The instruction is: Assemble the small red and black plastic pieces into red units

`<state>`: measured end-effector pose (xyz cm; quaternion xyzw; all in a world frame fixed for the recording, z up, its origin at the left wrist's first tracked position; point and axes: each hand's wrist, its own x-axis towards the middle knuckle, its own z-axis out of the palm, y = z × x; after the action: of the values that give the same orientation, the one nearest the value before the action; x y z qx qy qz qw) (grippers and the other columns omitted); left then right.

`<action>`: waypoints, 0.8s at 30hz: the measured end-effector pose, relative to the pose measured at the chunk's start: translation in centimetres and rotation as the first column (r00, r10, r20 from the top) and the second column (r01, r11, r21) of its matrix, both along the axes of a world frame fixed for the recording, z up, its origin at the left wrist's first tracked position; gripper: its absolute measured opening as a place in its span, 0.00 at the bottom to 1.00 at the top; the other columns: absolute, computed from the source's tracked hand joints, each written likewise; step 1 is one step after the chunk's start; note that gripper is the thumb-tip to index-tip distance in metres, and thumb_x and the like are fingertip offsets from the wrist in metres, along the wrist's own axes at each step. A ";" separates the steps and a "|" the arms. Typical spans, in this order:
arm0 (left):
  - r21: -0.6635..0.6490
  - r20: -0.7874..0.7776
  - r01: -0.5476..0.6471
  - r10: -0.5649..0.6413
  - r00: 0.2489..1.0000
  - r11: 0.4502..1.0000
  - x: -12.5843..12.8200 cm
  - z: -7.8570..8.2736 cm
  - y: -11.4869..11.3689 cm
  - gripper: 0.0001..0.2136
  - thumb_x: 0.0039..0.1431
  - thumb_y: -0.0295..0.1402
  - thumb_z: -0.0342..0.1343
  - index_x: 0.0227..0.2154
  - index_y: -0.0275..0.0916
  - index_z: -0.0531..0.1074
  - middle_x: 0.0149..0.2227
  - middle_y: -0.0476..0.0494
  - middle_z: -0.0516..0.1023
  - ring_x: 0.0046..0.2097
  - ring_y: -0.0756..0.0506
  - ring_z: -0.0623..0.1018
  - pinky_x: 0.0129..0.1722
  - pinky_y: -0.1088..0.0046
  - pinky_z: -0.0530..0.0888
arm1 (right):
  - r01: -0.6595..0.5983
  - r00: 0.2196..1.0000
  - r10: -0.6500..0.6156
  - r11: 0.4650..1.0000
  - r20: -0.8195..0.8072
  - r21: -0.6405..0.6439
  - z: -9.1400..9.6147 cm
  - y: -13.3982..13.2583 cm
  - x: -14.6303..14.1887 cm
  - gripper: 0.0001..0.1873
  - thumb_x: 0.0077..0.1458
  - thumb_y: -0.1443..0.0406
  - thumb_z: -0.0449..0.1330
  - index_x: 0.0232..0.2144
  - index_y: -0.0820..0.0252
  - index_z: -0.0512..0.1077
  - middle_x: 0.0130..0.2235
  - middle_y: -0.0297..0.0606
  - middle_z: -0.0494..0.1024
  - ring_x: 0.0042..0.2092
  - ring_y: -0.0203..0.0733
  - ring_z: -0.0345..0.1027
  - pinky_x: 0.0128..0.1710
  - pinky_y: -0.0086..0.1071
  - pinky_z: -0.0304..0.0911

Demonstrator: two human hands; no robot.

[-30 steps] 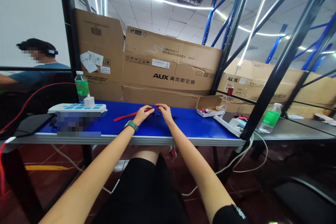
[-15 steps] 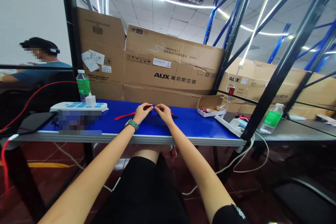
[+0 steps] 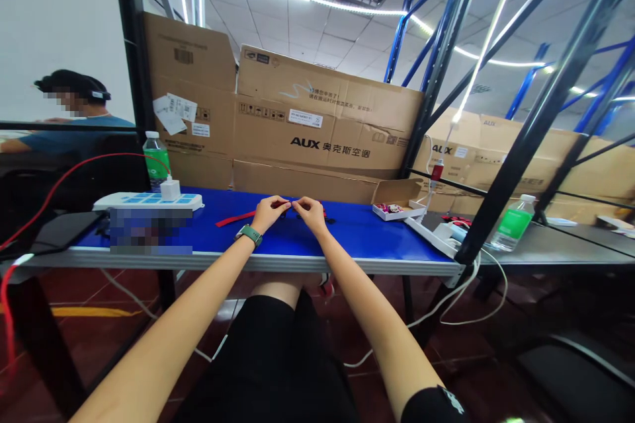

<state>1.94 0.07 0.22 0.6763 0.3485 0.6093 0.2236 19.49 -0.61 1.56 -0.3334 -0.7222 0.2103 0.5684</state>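
Observation:
Over the blue tabletop, my left hand and my right hand meet with thumbs and fingers pinched, tip to tip. Whatever sits between the fingertips is too small to make out. A red strap lies flat on the table and runs in behind my left hand. Small black pieces lie just right of my right hand, with a bit of red partly hidden behind its fingers. My left wrist wears a green-banded watch.
A white power strip and a water bottle stand at the left. An opened small box with pink items sits at the right, beside another white power strip. Tall cardboard walls the back. A person sits beyond the left post.
Both hands keep nearly the same place and pinch. The view has shifted very slightly; nothing else visibly differs.

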 end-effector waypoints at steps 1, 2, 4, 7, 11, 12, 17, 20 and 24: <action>0.001 -0.006 0.009 -0.009 1.000 1.000 0.0 0.0 -0.1 0.17 0.51 0.48 0.64 0.33 0.37 0.80 0.33 0.40 0.83 0.36 0.41 0.81 0.39 0.65 0.76 | 0.000 1.000 0.000 1.000 0.005 0.001 0.0 -0.1 0.0 0.18 0.53 0.49 0.63 0.29 0.58 0.78 0.30 0.36 0.81 0.33 0.42 0.74 0.38 0.32 0.68; 0.004 -0.018 0.015 -0.015 1.000 1.000 0.0 0.1 -0.2 0.17 0.51 0.47 0.64 0.33 0.37 0.80 0.33 0.40 0.83 0.36 0.41 0.81 0.40 0.65 0.76 | -0.001 1.000 0.001 1.000 0.012 -0.001 0.0 -0.1 0.0 0.18 0.52 0.49 0.64 0.29 0.58 0.79 0.30 0.36 0.81 0.33 0.42 0.74 0.37 0.31 0.68; 0.010 -0.056 0.018 -0.017 0.998 1.000 0.0 0.2 -0.4 0.16 0.51 0.46 0.64 0.33 0.38 0.80 0.35 0.40 0.83 0.38 0.41 0.81 0.42 0.64 0.76 | 0.000 1.000 0.000 1.000 0.026 -0.001 -0.1 0.0 0.1 0.17 0.52 0.50 0.64 0.29 0.57 0.80 0.30 0.36 0.81 0.33 0.42 0.74 0.37 0.31 0.68; 0.022 -0.079 0.033 -0.031 0.996 0.999 -0.1 0.2 -0.6 0.15 0.52 0.45 0.64 0.33 0.38 0.80 0.36 0.39 0.83 0.39 0.40 0.81 0.44 0.63 0.76 | 0.000 0.999 0.000 1.000 0.045 0.007 -0.2 0.1 0.4 0.16 0.52 0.51 0.64 0.30 0.57 0.81 0.31 0.36 0.82 0.34 0.44 0.75 0.38 0.32 0.68; 0.023 -0.063 0.038 -0.037 0.997 0.999 -0.2 0.2 -0.5 0.15 0.51 0.45 0.64 0.35 0.38 0.80 0.37 0.39 0.84 0.40 0.40 0.81 0.45 0.62 0.77 | -0.054 0.995 0.053 0.999 0.083 0.003 0.0 0.3 0.7 0.13 0.53 0.54 0.64 0.32 0.56 0.81 0.34 0.37 0.83 0.39 0.46 0.76 0.44 0.36 0.69; 0.026 -0.062 0.024 -0.022 0.998 0.999 -0.2 0.2 -0.5 0.16 0.51 0.45 0.64 0.35 0.38 0.80 0.37 0.39 0.84 0.40 0.40 0.81 0.45 0.62 0.77 | -0.082 0.993 0.082 0.997 0.089 -0.002 0.0 0.3 0.7 0.12 0.53 0.55 0.64 0.33 0.55 0.81 0.36 0.37 0.83 0.41 0.47 0.76 0.46 0.37 0.69; 0.013 -0.043 -0.044 0.045 0.998 0.999 -0.1 0.3 -0.8 0.16 0.50 0.46 0.65 0.35 0.38 0.80 0.37 0.39 0.84 0.39 0.40 0.82 0.44 0.62 0.78 | -0.235 0.972 0.231 0.963 -0.043 -0.134 -0.1 0.7 0.2 0.12 0.49 0.58 0.67 0.36 0.56 0.80 0.38 0.38 0.83 0.43 0.45 0.77 0.47 0.39 0.71; -0.036 -0.049 -0.029 0.027 0.998 0.999 0.1 0.4 -1.1 0.17 0.48 0.48 0.66 0.32 0.39 0.80 0.35 0.40 0.84 0.39 0.39 0.82 0.41 0.63 0.78 | -0.277 0.952 0.217 0.912 -0.217 -0.302 -0.4 0.8 0.2 0.19 0.44 0.56 0.71 0.38 0.58 0.78 0.33 0.37 0.82 0.37 0.44 0.77 0.39 0.37 0.74; -0.081 -0.066 0.007 -0.013 0.998 0.997 0.3 0.3 -1.1 0.18 0.50 0.51 0.64 0.30 0.40 0.81 0.33 0.41 0.84 0.37 0.40 0.82 0.39 0.66 0.78 | -0.321 0.926 0.196 0.861 -0.324 -0.395 -0.4 0.8 0.7 0.24 0.38 0.55 0.75 0.36 0.61 0.77 0.30 0.37 0.80 0.34 0.41 0.76 0.35 0.34 0.74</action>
<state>2.19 -0.98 0.50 0.6883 0.3767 0.5707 0.2423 20.16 0.19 1.11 -0.3204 -0.6089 0.4871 0.5379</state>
